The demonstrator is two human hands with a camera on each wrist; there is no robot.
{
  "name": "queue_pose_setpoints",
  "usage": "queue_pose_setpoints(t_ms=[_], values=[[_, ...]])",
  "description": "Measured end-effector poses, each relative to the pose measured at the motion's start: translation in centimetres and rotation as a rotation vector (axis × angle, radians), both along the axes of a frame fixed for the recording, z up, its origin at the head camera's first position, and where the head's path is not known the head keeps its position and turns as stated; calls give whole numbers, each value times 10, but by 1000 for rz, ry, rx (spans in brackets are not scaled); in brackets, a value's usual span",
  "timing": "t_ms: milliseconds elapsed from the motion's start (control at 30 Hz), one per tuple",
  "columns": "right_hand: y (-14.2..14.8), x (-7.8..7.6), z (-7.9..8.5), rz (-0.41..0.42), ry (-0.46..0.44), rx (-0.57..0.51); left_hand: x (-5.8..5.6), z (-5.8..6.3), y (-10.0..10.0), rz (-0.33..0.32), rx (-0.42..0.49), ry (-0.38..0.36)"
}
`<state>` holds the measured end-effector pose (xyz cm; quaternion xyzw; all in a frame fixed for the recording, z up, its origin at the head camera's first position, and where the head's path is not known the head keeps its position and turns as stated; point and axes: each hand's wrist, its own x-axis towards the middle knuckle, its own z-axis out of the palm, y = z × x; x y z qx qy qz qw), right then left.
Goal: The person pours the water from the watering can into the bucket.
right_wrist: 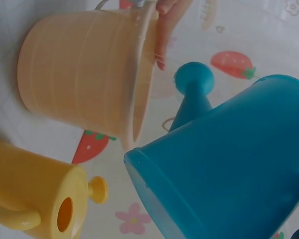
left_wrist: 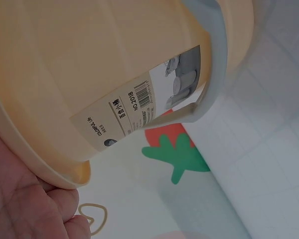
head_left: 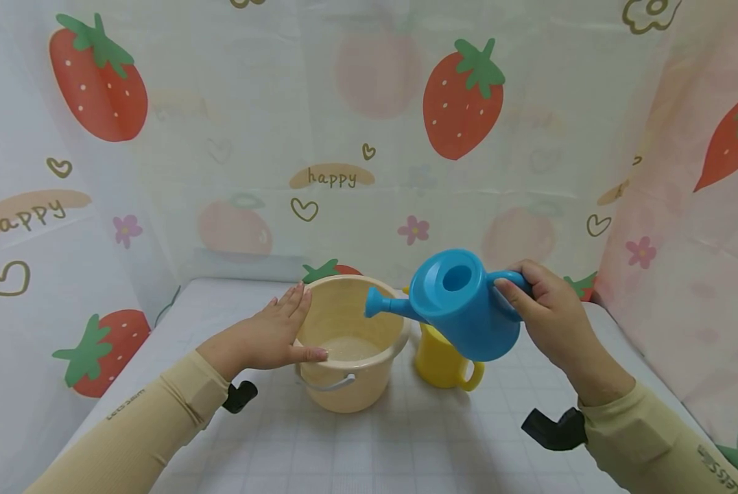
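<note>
The right hand (head_left: 551, 312) has its grip curled round the handle of the blue can (head_left: 474, 319); the blue can is held off the counter (head_left: 252, 446), tilted toward the bucket (head_left: 350, 394), its spout pointing left, with the tip above the right side of the bucket's mouth; the left hand (head_left: 267, 336) rests on the left of the bucket's rim, its grip loose, the fingers straight and the thumb over the near edge; the bucket stands upright on the counter, its grey bail (head_left: 332, 386) hanging down on the near side; a printed label (left_wrist: 139, 99) shows on its wall in the left wrist view; the yellow can (head_left: 437, 363) stands just right of the bucket, partly hidden by the blue can; a strawberry-print curtain (head_left: 356, 233) hangs behind; whether water is flowing, I cannot tell.
</note>
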<state>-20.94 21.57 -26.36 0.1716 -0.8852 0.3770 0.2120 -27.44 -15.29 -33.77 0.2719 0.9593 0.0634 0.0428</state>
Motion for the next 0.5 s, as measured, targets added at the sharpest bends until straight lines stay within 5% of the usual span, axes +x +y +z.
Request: queue_pose_setpoints(t_ms=[500], values=[[0,0,0,7,7,1,-1,-1,-1,0,6,1]])
